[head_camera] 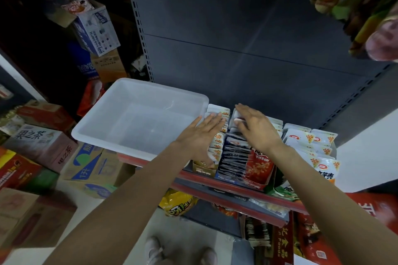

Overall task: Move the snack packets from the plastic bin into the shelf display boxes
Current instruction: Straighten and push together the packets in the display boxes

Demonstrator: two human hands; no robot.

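Progress looks basically wrapped up here: the translucent white plastic bin on the left end of the red-edged metal shelf is seen with nothing left inside. White and dark-blue snack packets are stacked upright in the cardboard display boxes just beside it. Both hands are kept flat with fingers straight, nothing gripped: the left hand is pressed on the left row of packets, the right hand on the middle row. Probably only tidying and bin removal are left.
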